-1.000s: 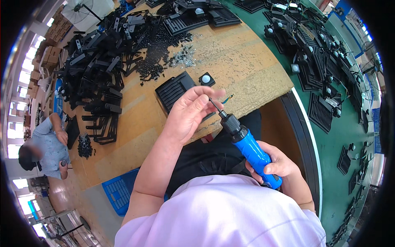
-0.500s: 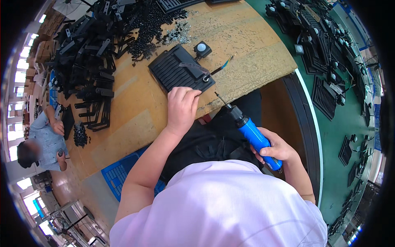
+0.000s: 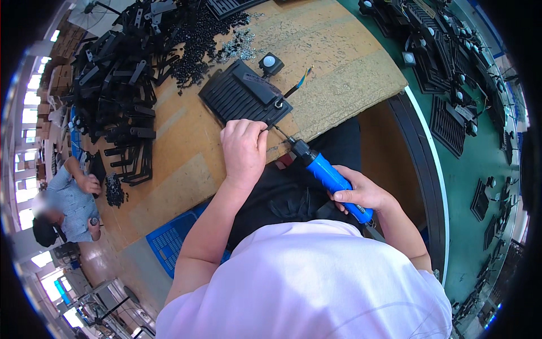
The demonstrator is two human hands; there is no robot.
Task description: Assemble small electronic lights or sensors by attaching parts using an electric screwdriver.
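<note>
Blue plastic makes up the handle of the electric screwdriver [image 3: 330, 176], which the right hand [image 3: 361, 195] grips with fingers wrapped round its lower end. The tool slants up toward 10 o'clock, its black chuck and thin metal bit ending at the near edge of the black ribbed rectangular lamp housing [image 3: 245, 95]. That housing lies flat on the brown fibreboard worktop [image 3: 339, 62], near the board's front edge, at about 12 o'clock from the left hand [image 3: 244, 148].

The left hand rests on the worktop with its fingers curled together, fingertips pinched at the bit's tip just beside the housing's near corner; whether a screw sits between them is too small to tell. A small black round sensor with a white dome [image 3: 271, 61] lies just beyond the housing at 1 o'clock, and a thin wire with coloured ends [image 3: 299, 82] sticks out from the housing toward 2 o'clock.

At 10 o'clock of the housing lies a heap of black metal brackets [image 3: 121, 96], with a scatter of small black screws [image 3: 206, 34] and silvery washers [image 3: 240, 48] at 11 o'clock. A blue plastic crate [image 3: 172, 243] shows below the worktop at 7 o'clock. Far off at 9 o'clock sits another person in a checked shirt [image 3: 62, 198]. At 3 o'clock, more black ribbed housings [image 3: 449, 121] lie on a green surface [image 3: 474, 169].
</note>
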